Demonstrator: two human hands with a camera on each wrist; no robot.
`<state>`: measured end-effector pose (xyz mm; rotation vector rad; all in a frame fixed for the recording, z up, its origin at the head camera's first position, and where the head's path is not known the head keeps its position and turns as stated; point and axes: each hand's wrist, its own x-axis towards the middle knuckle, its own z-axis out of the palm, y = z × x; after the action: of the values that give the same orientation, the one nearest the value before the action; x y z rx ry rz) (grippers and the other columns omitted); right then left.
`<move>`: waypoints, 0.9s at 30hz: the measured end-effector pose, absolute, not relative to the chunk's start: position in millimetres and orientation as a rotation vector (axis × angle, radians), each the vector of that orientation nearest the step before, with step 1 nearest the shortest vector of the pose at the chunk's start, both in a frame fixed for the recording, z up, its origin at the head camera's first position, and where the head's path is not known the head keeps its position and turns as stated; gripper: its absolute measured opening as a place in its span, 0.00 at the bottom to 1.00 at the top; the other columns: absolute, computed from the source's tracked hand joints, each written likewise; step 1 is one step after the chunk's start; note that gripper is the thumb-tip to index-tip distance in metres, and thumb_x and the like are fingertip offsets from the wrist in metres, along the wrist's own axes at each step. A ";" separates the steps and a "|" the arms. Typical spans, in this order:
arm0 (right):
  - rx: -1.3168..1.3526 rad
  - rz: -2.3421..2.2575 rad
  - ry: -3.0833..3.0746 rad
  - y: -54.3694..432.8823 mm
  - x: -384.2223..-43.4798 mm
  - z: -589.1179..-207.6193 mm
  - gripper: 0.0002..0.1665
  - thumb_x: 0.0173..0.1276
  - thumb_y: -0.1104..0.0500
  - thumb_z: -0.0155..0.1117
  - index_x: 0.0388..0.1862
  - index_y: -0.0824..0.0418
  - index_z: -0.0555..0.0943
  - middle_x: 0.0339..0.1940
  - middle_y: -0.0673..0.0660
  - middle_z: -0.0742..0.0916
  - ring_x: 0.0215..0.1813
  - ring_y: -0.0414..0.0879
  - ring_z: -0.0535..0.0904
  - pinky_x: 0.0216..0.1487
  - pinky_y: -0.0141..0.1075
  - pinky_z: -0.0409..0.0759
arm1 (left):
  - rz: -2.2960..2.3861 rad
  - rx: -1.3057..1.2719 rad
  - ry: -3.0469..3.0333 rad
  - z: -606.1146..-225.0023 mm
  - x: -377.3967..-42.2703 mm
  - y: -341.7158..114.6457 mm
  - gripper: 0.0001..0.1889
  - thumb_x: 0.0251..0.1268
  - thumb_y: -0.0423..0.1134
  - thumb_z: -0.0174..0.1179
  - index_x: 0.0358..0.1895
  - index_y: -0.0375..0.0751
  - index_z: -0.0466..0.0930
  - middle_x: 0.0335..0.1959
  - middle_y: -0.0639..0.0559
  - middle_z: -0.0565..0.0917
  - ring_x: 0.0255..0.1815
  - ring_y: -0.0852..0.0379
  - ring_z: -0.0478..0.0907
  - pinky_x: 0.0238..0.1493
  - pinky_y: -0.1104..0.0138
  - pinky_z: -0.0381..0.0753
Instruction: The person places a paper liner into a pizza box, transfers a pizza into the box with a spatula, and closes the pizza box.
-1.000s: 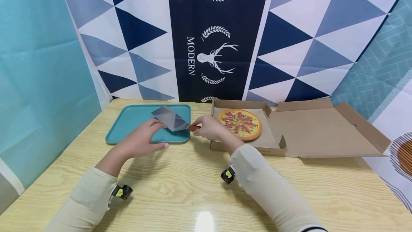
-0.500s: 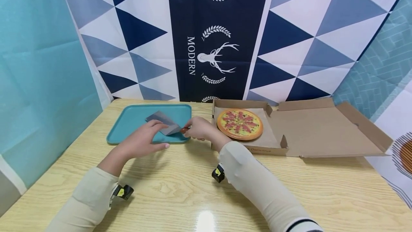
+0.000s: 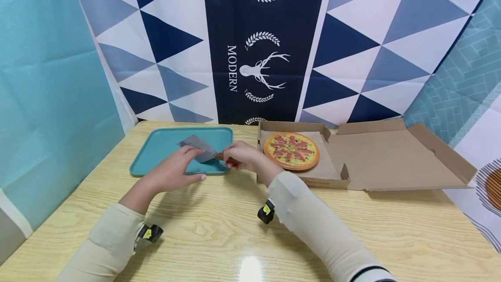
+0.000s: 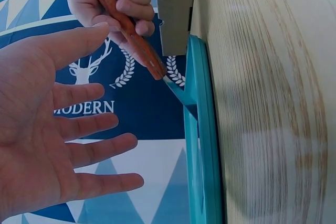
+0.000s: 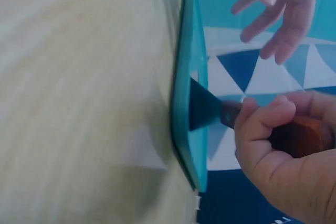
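Observation:
My right hand (image 3: 243, 156) grips the reddish-brown wooden handle (image 4: 137, 44) of a spatula. The spatula's wide, flat metal blade (image 3: 198, 147) lies low over the teal tray (image 3: 158, 147), sloping down inside its rim in both wrist views. Over the tray's front edge hovers my left hand (image 3: 172, 172), near the blade. Its fingers are spread and its palm (image 4: 26, 129) holds nothing in the left wrist view. From the head, the left fingers hide a little of the blade. The right wrist view shows the right fingers (image 5: 257, 135) curled round the handle.
Right of the tray stands an open cardboard pizza box (image 3: 328, 183), its lid (image 3: 399, 156) folded out to the right. A round pizza (image 3: 291, 151) sits in it on pale paper. Patterned cloth (image 3: 176, 55) hangs behind the wooden table (image 3: 211, 229).
The right hand has moved left and brought the spatula further over the tray, its blade lower. More of the handle now shows beside the fingers. The left hand has hardly moved.

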<state>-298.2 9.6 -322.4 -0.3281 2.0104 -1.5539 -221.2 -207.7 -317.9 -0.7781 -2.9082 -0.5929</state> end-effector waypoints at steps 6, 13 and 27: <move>-0.130 -1.877 1.780 16.2 -291.8 -325.4 0.09 0.69 0.68 0.52 0.43 0.72 0.76 0.24 0.59 0.82 0.24 0.42 0.79 0.28 0.29 0.79 | -0.595 -0.776 -2.901 -319.0 -222.9 -207.1 0.37 0.64 0.49 0.65 0.71 0.36 0.64 0.69 0.34 0.65 0.67 0.36 0.65 0.62 0.43 0.68; -0.066 -1.934 1.735 22.8 -284.5 -322.1 0.17 0.71 0.67 0.52 0.55 0.75 0.72 0.27 0.62 0.82 0.26 0.45 0.81 0.31 0.31 0.83 | -0.584 -0.768 -2.903 -317.4 -222.5 -205.2 0.37 0.64 0.49 0.65 0.71 0.35 0.64 0.69 0.34 0.65 0.67 0.35 0.64 0.62 0.43 0.68; -0.255 -1.708 2.189 72.5 -260.6 -304.4 0.31 0.71 0.63 0.55 0.69 0.72 0.61 0.57 0.68 0.76 0.40 0.50 0.79 0.46 0.39 0.84 | -0.635 -0.824 -2.866 -318.3 -218.4 -193.7 0.34 0.65 0.48 0.65 0.70 0.36 0.67 0.67 0.37 0.68 0.66 0.38 0.67 0.62 0.45 0.70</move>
<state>-260.6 72.5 -304.4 -0.2555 2.1888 -1.7083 -218.4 -193.7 -318.3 -0.8243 -2.8658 -0.6348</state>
